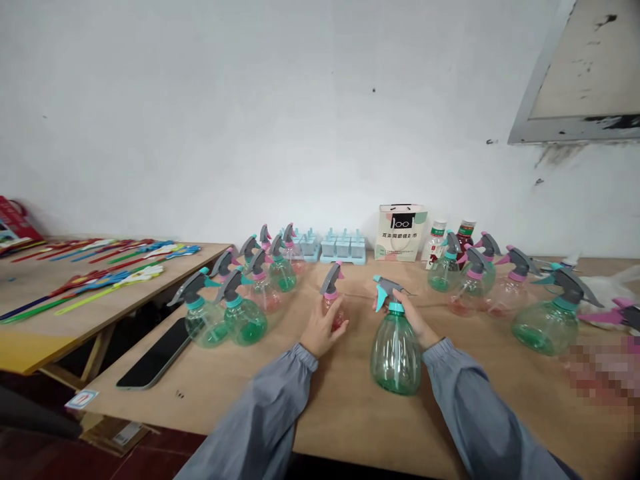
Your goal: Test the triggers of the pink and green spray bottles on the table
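My right hand is closed around the neck and grey-and-turquoise trigger head of a green spray bottle. Ribbed and see-through, that bottle is upright with its nozzle pointing left. To its left, my left hand curls about a smaller-looking pink spray bottle with a grey-and-pink head. The fingers and thumb hide most of its body, and its base cannot be made out. Between the two bottles the brown tabletop shows.
Several green and pink spray bottles stand left and right. A black phone lies at the left edge. Light-blue moulds, a paper bag and drink bottles line the wall. Another table holds colourful hand-shaped sticks.
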{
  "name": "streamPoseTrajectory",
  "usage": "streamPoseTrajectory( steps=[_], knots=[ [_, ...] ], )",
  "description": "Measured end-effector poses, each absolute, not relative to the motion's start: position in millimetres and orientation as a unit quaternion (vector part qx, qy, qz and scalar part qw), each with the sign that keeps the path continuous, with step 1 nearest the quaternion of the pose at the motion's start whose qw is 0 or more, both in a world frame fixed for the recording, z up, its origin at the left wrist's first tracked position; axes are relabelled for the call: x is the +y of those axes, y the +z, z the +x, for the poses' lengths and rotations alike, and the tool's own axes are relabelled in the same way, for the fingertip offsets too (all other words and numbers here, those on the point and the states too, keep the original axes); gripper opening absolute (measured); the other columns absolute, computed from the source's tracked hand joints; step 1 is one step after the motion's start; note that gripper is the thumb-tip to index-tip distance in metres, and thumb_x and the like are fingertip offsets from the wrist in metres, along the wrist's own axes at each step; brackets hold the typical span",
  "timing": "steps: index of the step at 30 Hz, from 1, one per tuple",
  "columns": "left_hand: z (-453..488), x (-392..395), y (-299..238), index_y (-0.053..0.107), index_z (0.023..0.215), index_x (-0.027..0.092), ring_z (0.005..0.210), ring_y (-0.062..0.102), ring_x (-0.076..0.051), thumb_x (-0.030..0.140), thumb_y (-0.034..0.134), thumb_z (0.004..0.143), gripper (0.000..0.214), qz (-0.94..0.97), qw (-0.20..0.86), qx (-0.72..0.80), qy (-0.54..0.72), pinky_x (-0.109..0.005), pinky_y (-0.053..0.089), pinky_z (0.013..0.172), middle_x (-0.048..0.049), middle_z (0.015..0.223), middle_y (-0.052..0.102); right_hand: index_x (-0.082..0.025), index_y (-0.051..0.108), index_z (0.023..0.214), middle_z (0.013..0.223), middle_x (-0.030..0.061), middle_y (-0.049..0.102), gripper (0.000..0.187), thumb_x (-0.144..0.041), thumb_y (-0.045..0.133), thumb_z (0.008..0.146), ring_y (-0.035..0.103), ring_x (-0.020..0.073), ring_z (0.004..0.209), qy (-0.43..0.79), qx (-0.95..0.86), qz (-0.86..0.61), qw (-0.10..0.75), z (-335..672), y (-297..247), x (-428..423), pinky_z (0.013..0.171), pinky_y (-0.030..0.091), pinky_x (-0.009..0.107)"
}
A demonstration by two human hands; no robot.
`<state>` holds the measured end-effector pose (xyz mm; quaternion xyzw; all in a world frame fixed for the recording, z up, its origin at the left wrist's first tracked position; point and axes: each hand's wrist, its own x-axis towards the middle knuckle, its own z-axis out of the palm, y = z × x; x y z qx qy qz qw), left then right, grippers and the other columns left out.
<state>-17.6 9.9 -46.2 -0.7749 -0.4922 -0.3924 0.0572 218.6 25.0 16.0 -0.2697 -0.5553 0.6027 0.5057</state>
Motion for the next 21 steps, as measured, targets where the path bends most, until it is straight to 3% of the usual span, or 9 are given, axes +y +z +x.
streamPoseTrajectory(
  steps=[3,6,9,15,21],
  knots=[
    [-18.3,10.4,-45.9,0.045,0.142,0.024,0.137,0.041,-0.034,0.036,0.060,0.086,0.058,-0.777,0.057,-0.486,-0.395,-0.048,0.040,0.110,-0.0171,0.141,0.037,-0.019,0.070,0.089,0.074,0.0062,0.074,0.050,-0.066,0.059,0.076,0.069,0.0229,0.079,0.583,-0.548,-0.280,0.531,220.1,17.9,25.7,0.078,0.050,0.034],
    [-18.4,10.9,-46.2,0.044,0.142,0.025,0.137,0.041,-0.034,0.036,0.060,0.086,0.059,-0.777,0.055,-0.484,-0.398,-0.047,0.041,0.110,-0.0171,0.141,0.037,-0.020,0.069,0.093,0.084,0.0079,0.076,0.049,-0.064,0.058,0.076,0.069,0.0242,0.087,0.600,-0.560,-0.269,0.504,219.0,21.9,19.8,0.075,0.050,0.033],
    [-18.0,10.2,-45.4,0.043,0.143,0.025,0.137,0.041,-0.033,0.036,0.060,0.085,0.061,-0.775,0.055,-0.489,-0.397,-0.046,0.041,0.109,-0.0171,0.142,0.036,-0.021,0.069,0.097,0.094,0.0082,0.076,0.045,-0.060,0.057,0.079,0.068,0.0246,0.097,0.613,-0.565,-0.258,0.489,216.1,23.6,12.4,0.083,0.049,0.034],
    [-17.9,6.6,-40.8,0.049,0.140,0.026,0.133,0.044,-0.035,0.038,0.061,0.085,0.057,-0.778,0.061,-0.499,-0.376,-0.048,0.042,0.107,-0.0167,0.139,0.040,-0.022,0.068,0.084,0.077,0.0035,0.074,0.033,-0.053,0.061,0.077,0.067,0.0215,0.082,0.569,-0.529,-0.261,0.573,211.8,23.0,12.5,0.080,0.048,0.033],
    [-18.5,6.7,-40.0,0.045,0.142,0.025,0.134,0.044,-0.034,0.038,0.060,0.086,0.060,-0.779,0.065,-0.500,-0.373,-0.046,0.044,0.105,-0.0176,0.142,0.037,-0.022,0.070,0.093,0.094,0.0060,0.075,0.037,-0.054,0.060,0.078,0.067,0.0217,0.090,0.616,-0.537,-0.262,0.513,209.8,22.3,9.0,0.074,0.048,0.030]
  ],
)
